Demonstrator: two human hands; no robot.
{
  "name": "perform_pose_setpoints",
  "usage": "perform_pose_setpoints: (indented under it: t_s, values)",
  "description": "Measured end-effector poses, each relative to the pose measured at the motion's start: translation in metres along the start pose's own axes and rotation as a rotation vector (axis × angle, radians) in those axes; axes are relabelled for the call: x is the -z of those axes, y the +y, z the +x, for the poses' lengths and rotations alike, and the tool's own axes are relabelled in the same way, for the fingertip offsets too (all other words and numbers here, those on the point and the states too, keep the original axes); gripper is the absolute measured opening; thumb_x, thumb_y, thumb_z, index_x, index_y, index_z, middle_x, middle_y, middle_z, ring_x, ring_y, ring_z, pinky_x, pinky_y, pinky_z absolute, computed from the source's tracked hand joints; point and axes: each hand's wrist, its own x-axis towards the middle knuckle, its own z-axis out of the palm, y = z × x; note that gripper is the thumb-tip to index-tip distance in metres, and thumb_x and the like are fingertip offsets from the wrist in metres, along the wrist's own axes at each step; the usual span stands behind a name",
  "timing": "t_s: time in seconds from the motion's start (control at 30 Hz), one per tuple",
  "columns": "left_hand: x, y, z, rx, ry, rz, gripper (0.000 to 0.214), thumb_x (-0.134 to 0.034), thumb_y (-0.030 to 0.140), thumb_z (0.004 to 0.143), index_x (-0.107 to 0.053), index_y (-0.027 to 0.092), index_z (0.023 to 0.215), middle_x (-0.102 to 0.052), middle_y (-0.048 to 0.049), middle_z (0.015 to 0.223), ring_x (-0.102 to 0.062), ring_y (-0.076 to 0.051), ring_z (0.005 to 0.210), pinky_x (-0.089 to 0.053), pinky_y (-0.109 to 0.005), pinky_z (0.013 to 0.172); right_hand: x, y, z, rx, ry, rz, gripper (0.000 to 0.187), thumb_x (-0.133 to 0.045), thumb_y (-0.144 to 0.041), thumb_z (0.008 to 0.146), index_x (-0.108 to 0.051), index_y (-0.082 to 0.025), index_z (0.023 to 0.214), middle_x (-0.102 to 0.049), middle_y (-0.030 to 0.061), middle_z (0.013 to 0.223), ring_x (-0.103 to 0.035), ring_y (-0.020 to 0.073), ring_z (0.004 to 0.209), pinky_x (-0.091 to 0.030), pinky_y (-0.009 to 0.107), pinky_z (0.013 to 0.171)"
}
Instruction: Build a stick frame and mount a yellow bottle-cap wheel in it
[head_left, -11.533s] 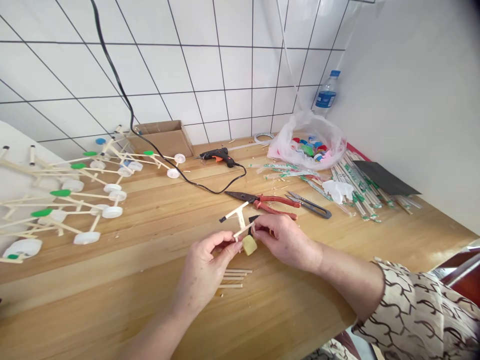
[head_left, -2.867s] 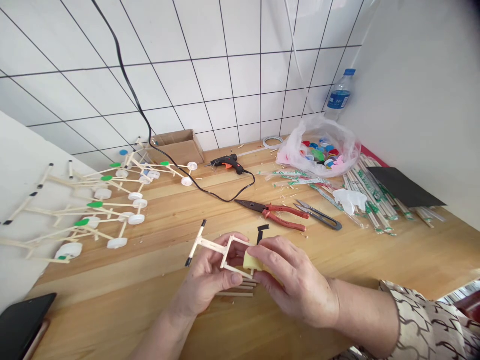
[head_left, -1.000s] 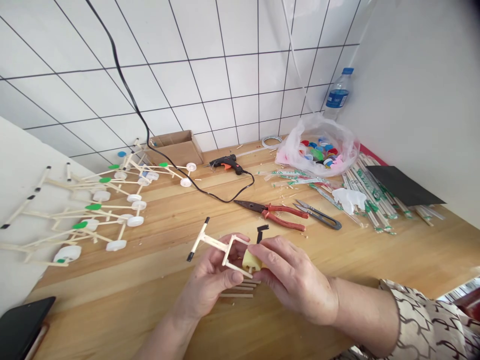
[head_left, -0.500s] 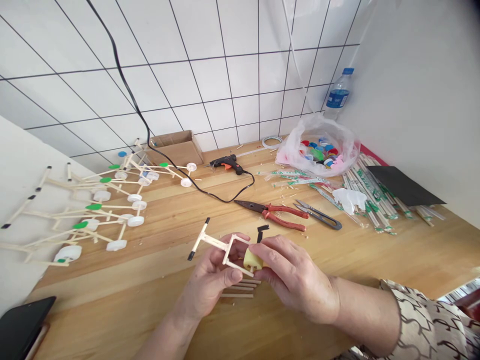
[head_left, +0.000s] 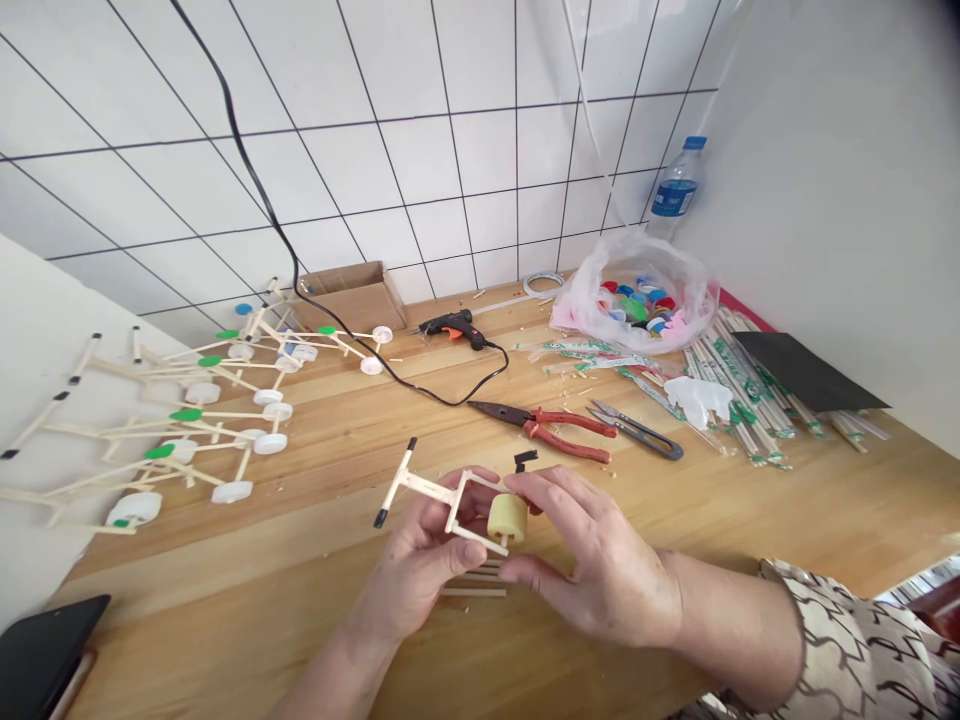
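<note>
My left hand (head_left: 424, 555) is closed on a small frame of pale wooden sticks (head_left: 427, 487), gripping it near its forked end. A crossbar with black tips sticks out to the left. Between the fork's two arms sits a pale yellow roller (head_left: 507, 518) on a short stick axle. My right hand (head_left: 592, 555) is beside the roller, thumb and fingers apart. Its index fingertip is at the roller's upper edge; whether it touches, I cannot tell. A small bent black piece (head_left: 525, 460) shows just behind the right fingers. Several loose sticks (head_left: 476, 592) lie under the hands.
Stick models with white wheels (head_left: 202, 420) stand at left, near a phone (head_left: 52, 650). Beyond my hands lie pliers (head_left: 547, 428), thread snips (head_left: 637, 430) and a corded glue gun (head_left: 454, 326). A bag of bottle caps (head_left: 581, 310), wrapped chopsticks (head_left: 739, 400) and a bottle (head_left: 675, 195) are at right.
My right thumb and fingers have spread off the yellow roller, so more of it shows and it appears turned. The left hand and stick frame have barely moved.
</note>
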Motion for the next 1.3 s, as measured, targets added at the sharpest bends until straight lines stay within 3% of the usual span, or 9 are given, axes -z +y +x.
perform_pose_setpoints:
  t_s: [0.13,0.27,0.47,0.77,1.3]
  values:
    - [0.0009,-0.0004,-0.0003,-0.008,-0.019,0.015,0.043,-0.077,0.028,0.071,-0.062,0.025,0.111,-0.068,-0.0009,0.092,-0.061,-0.018,0.085,-0.046,-0.025,0.073,0.0017,-0.0002,-0.0003,-0.073,-0.029,0.046,0.059,-0.071,-0.036,0.077,-0.042,-0.014,0.123,-0.060,0.0141,0.108,-0.059,0.0274,0.098,-0.055,0.041,0.079]
    - [-0.0017,0.0025,-0.0006,-0.007,-0.050,0.017,0.046,-0.076,0.028,0.071,-0.060,0.025,0.114,-0.067,-0.0007,0.089,-0.060,-0.017,0.084,-0.044,-0.023,0.070,0.0022,-0.0011,0.0020,-0.119,-0.048,0.061,0.049,-0.071,-0.036,0.076,-0.049,-0.015,0.115,-0.060,0.0138,0.108,-0.059,0.0275,0.099,-0.054,0.042,0.080]
    - [0.0006,0.0023,-0.0013,0.006,-0.080,0.054,0.051,-0.075,0.031,0.073,-0.057,0.022,0.119,-0.065,-0.0054,0.101,-0.059,-0.020,0.091,-0.045,-0.025,0.070,0.0022,-0.0011,0.0026,-0.147,-0.035,0.112,0.047,-0.073,-0.036,0.075,-0.053,-0.014,0.111,-0.061,0.0126,0.104,-0.060,0.0263,0.096,-0.054,0.041,0.080]
    - [0.0025,0.0008,-0.0047,0.049,-0.061,0.071,0.061,-0.079,0.031,0.068,-0.053,0.024,0.122,-0.064,-0.0052,0.102,-0.060,-0.020,0.087,-0.050,-0.026,0.070,0.0018,0.0001,0.0015,-0.099,-0.028,0.096,0.038,-0.066,-0.036,0.082,-0.052,-0.014,0.111,-0.061,0.0133,0.103,-0.060,0.0257,0.094,-0.054,0.040,0.078]
    - [0.0011,0.0008,-0.0063,0.105,-0.023,0.139,0.048,-0.078,0.027,0.068,-0.061,0.020,0.112,-0.061,-0.0036,0.091,-0.054,-0.016,0.081,-0.051,-0.023,0.067,-0.0017,0.0014,-0.0005,-0.025,-0.008,0.032,0.032,-0.055,-0.034,0.089,-0.049,-0.014,0.112,-0.061,0.0135,0.101,-0.060,0.0252,0.091,-0.055,0.039,0.075]
